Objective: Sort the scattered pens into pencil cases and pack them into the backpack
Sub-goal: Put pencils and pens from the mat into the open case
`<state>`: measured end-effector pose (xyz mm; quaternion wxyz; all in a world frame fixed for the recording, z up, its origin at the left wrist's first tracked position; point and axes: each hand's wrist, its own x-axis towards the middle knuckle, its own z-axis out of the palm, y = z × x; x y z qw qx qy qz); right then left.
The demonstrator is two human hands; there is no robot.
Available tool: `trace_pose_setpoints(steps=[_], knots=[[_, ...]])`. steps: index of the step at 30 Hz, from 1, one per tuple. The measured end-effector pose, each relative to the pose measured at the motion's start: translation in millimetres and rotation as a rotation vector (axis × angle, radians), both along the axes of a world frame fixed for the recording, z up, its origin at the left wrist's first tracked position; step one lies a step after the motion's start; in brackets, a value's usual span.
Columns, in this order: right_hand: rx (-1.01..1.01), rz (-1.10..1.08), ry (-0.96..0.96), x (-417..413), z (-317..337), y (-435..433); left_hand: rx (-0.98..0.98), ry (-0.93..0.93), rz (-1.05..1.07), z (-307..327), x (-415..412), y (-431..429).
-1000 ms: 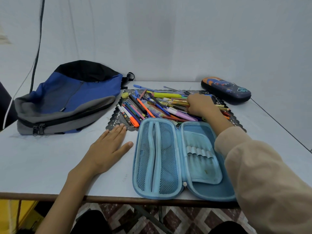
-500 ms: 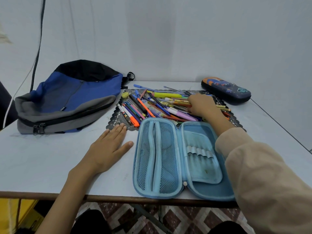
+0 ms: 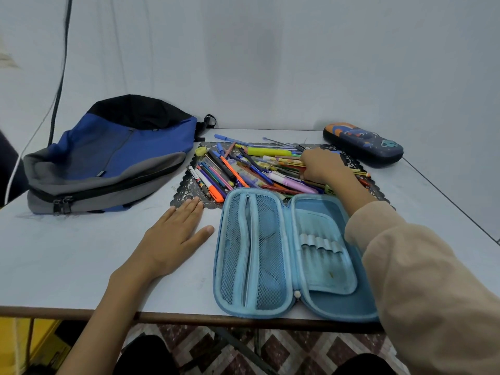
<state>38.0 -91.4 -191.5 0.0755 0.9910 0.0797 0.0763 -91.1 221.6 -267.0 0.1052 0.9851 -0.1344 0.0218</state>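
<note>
Two hands are working apart over a pale table (image 3: 67, 253). The left hand (image 3: 173, 239) is lying flat, palm down, fingers straight and together, its fingertips just reaching the edge of a black lace mat (image 3: 189, 185) and holding nothing. The right hand (image 3: 320, 165), coming out of a beige sleeve (image 3: 419, 280), is reaching to twelve o'clock and resting on the pens (image 3: 243, 169). Its fingers are curling down into the pile, and I cannot tell whether they are pinching any one pen.

The pens are lying heaped and crossing one another on the mat, at twelve o'clock from the light-blue pencil case (image 3: 254, 253). That case is lying open flat at the near table edge, mesh pocket at nine o'clock, elastic loops at three o'clock, with no pens showing in it. The left hand is sitting just beside it at nine o'clock.

At ten o'clock from the open case the blue, grey and black backpack (image 3: 116, 158) is lying on its side with its zip closed, touching the mat's far-left corner. At two o'clock a dark printed pencil case (image 3: 362, 144) is sitting zipped shut, just beyond the mat. A black cable (image 3: 61, 71) is hanging down the wall behind the backpack.
</note>
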Motion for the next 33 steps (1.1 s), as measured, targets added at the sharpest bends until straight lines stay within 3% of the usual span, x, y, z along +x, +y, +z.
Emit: trace_pose_setpoints(steps=[12, 14, 17, 18, 21, 23, 27, 29, 33], knots=[[0.068, -0.011, 0.058, -2, 14, -1, -0.037, 0.004, -0.015, 0, -2, 1], [0.192, -0.014, -0.004, 0, 19, -3, -0.058, 0.006, -0.007, 2, -3, -1], [0.598, 0.006, 0.013, 4, 27, -4, -0.176, 0.0, 0.037, 8, -6, -2], [0.782, 0.021, 0.039, 3, 30, -2, -0.303, 0.008, 0.064, 11, -7, -2], [1.4, 0.049, 0.147, -4, 43, 4, -1.026, 0.081, 0.149, 27, -12, -11], [1.758, 0.125, 0.201, -9, 52, 9, -1.405, 0.065, 0.185, 43, -13, -22], [2.114, 0.328, 0.22, -22, 68, 33, -2.231, 0.367, 0.071, 74, -12, -59], [2.202, 0.374, 0.227, -32, 77, 52, -2.428, 0.575, 0.085, 81, -9, -85], [2.192, 0.445, 0.319, -56, 87, 90, -2.512, 0.822, 0.184, 91, 0, -139]])
